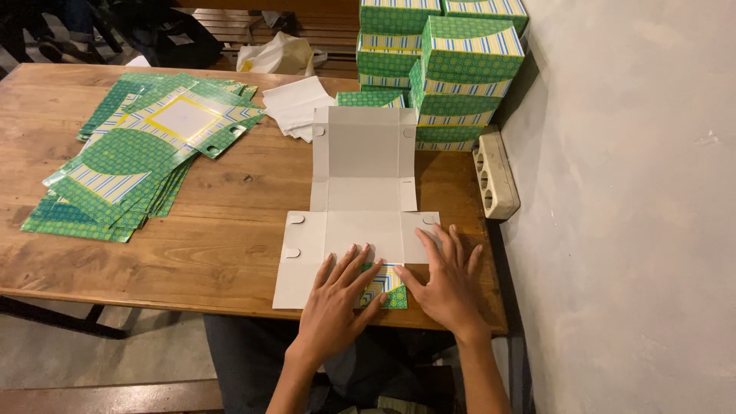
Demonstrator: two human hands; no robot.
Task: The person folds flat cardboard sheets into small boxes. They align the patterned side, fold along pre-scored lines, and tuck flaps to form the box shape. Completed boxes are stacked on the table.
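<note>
A flat cardboard box blank point(360, 176) lies white side up on the wooden table point(222, 230), near its front right corner. Its nearest flap point(386, 285) is folded over, showing a green, yellow and blue striped print. My left hand point(337, 303) presses flat on that folded flap with fingers spread. My right hand point(447, 280) presses flat beside it on the blank's right part, thumb touching the flap's edge. Neither hand grips anything.
A stack of flat green printed blanks point(138, 153) lies at the table's left. Assembled green boxes point(452, 69) are piled at the back right against the wall. White paper sheets point(295, 103), a white power strip point(494, 172) and a plastic bag point(276, 55) are nearby.
</note>
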